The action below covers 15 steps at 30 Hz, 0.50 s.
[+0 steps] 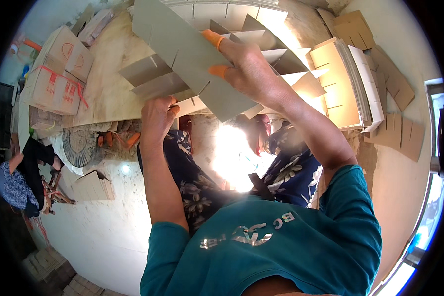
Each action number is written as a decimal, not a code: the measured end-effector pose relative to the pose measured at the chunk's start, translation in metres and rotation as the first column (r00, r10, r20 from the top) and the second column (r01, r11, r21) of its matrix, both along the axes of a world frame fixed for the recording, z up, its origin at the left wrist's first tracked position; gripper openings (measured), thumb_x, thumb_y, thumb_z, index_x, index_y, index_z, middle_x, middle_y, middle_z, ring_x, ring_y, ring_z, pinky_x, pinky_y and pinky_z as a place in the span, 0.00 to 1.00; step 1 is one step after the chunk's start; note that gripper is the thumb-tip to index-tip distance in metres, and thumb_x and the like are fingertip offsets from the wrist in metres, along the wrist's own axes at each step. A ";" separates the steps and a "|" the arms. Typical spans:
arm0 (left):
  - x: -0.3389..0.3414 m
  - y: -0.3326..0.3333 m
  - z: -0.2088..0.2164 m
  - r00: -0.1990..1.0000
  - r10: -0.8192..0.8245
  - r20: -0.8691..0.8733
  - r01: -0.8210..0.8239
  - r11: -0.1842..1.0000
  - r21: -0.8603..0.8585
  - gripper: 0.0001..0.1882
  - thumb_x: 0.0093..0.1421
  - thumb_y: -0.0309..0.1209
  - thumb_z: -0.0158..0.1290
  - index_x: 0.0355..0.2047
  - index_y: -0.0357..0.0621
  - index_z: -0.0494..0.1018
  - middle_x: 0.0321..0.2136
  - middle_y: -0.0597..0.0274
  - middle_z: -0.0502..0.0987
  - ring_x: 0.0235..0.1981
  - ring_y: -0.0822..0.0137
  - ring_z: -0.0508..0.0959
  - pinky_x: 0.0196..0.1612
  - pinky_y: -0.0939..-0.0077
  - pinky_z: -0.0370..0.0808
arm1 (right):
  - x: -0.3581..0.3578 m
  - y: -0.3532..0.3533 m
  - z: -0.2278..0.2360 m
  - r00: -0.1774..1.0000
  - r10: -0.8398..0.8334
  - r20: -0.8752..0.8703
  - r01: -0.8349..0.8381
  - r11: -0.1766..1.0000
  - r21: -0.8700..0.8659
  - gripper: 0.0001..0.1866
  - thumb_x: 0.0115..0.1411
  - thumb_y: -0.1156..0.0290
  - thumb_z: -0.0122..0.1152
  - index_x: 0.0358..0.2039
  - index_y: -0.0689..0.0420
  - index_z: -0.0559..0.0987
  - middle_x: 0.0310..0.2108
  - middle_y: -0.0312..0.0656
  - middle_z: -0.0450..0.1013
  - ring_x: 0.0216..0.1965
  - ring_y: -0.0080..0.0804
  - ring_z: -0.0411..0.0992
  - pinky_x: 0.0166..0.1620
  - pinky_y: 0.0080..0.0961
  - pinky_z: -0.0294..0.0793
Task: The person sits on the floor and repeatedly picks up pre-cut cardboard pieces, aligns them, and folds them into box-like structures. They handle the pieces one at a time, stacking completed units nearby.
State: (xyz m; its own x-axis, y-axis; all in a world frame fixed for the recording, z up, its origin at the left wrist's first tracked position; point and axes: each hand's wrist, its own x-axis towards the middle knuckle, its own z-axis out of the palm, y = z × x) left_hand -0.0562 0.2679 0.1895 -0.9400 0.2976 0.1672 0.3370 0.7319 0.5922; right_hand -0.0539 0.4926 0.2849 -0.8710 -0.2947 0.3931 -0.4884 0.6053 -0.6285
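Note:
A long grey slotted cardboard strip (182, 54) slants across the work table in front of me. My right hand (251, 69) grips its right side, with orange finger covers on the thumb and a finger. Lower and to the left, my left hand (156, 118) is closed, its fingertips pinching the edge of a cardboard divider piece (190, 105) below the strip. Crossing divider pieces (155, 79) stick out to the left of the strip. Beyond my right hand stands part of a cardboard partition grid (254, 37), partly hidden by the strip and the hand.
Stacked slotted cardboard sheets (336, 81) stand at the right, with loose sheets (397, 133) against the wall. A carton (59, 74) with red tape sits on the wooden table (108, 64) at the left. Another person (17, 182) is at the far left.

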 end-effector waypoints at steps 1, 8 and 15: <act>0.000 -0.001 -0.002 1.000 -0.005 -0.009 0.005 1.000 0.002 0.06 0.44 0.24 0.57 0.26 0.37 0.77 0.22 0.44 0.74 0.26 0.47 0.75 0.32 0.60 0.70 | -0.001 -0.004 0.000 1.000 -0.002 0.024 0.001 1.000 0.015 0.29 0.51 0.80 0.61 0.55 0.65 0.65 0.37 0.53 0.74 0.36 0.38 0.75 0.39 0.28 0.72; -0.005 -0.002 -0.006 0.998 -0.048 -0.032 0.048 0.999 -0.004 0.05 0.46 0.24 0.56 0.25 0.37 0.76 0.21 0.43 0.73 0.25 0.47 0.74 0.30 0.59 0.69 | -0.010 -0.016 0.000 0.999 0.011 0.052 -0.018 0.990 0.139 0.29 0.51 0.78 0.60 0.55 0.64 0.65 0.34 0.56 0.74 0.36 0.45 0.75 0.40 0.32 0.72; -0.006 -0.002 -0.001 0.999 -0.029 0.046 0.029 1.000 -0.011 0.09 0.46 0.25 0.56 0.29 0.36 0.77 0.26 0.41 0.75 0.30 0.46 0.76 0.34 0.62 0.71 | -0.012 -0.023 0.006 0.986 -0.051 0.161 0.022 0.985 0.173 0.29 0.51 0.75 0.61 0.55 0.62 0.66 0.33 0.56 0.74 0.34 0.45 0.75 0.37 0.32 0.72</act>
